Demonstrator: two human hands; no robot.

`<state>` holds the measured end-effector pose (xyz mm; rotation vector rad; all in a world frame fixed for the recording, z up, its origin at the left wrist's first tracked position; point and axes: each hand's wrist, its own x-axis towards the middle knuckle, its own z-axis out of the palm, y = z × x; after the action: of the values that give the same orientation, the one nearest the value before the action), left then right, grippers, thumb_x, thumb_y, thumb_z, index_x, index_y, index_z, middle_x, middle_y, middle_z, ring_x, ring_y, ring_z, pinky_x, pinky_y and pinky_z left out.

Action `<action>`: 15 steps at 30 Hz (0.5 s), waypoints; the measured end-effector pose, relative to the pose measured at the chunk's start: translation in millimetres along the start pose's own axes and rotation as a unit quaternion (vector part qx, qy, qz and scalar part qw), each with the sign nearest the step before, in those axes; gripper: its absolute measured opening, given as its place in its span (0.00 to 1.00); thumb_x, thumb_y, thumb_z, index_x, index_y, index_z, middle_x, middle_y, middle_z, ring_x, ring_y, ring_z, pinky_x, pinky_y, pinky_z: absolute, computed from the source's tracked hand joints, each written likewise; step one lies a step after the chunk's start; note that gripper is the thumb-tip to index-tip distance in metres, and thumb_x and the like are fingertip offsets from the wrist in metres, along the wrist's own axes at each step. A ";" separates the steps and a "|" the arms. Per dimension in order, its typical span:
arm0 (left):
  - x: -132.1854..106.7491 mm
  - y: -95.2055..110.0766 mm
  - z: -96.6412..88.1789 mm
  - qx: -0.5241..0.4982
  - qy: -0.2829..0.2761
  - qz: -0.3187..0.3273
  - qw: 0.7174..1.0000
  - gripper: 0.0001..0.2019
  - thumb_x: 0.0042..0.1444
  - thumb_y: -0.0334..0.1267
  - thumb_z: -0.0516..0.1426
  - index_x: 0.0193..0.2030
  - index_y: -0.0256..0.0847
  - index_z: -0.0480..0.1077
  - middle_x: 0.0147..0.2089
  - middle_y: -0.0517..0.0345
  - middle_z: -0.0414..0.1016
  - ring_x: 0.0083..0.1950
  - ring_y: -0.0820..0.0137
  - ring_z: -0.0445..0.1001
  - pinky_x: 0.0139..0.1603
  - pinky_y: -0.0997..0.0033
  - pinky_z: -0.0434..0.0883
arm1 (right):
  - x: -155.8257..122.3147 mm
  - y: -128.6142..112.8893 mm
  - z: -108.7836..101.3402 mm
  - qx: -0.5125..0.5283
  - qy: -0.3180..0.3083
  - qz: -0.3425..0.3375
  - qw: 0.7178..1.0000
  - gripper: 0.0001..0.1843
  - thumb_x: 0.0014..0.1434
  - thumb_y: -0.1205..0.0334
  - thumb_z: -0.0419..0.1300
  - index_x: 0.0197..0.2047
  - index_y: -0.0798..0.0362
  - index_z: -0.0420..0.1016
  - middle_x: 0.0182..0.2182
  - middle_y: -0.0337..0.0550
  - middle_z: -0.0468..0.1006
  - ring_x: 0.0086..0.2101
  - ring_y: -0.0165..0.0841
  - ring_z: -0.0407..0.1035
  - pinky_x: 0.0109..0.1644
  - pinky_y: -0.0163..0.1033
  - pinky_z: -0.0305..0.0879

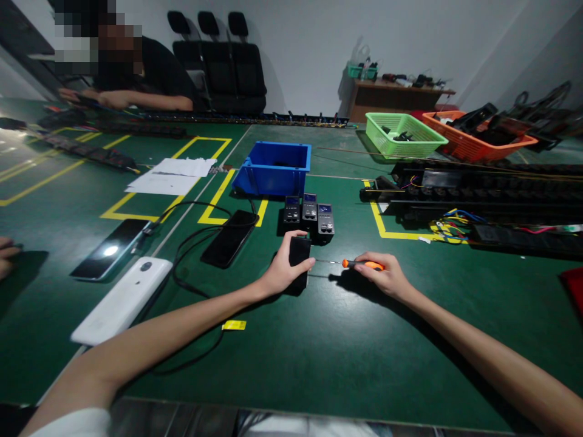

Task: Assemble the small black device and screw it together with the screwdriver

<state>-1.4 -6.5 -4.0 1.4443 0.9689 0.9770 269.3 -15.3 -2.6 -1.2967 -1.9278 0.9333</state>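
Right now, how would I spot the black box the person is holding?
Find the blue bin mid-table; just in front of it stand three black units with small blue screens. Nearer the camera, the left hand grips the black box. Unlike those three, it shows no screen, and the screwdriver in the right hand points at it.

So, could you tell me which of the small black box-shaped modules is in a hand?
The plain black box-shaped module in the left hand; the three blue-screened modules stand untouched behind it.
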 end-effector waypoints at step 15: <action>-1.1 1.4 0.7 -0.003 -0.008 -0.001 1.000 0.29 0.54 0.41 0.60 0.59 0.45 0.52 0.39 0.59 0.68 0.34 0.70 0.75 0.38 0.65 0.74 | 2.4 9.5 1.7 0.180 -0.041 0.054 0.981 0.31 0.64 0.41 0.46 0.35 0.60 0.77 0.15 0.36 0.66 0.16 0.27 0.59 0.20 0.32 0.53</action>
<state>-1.1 -7.8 -2.8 1.4432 0.9541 0.9642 271.8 -10.9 -11.1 -1.1707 -1.6600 1.3376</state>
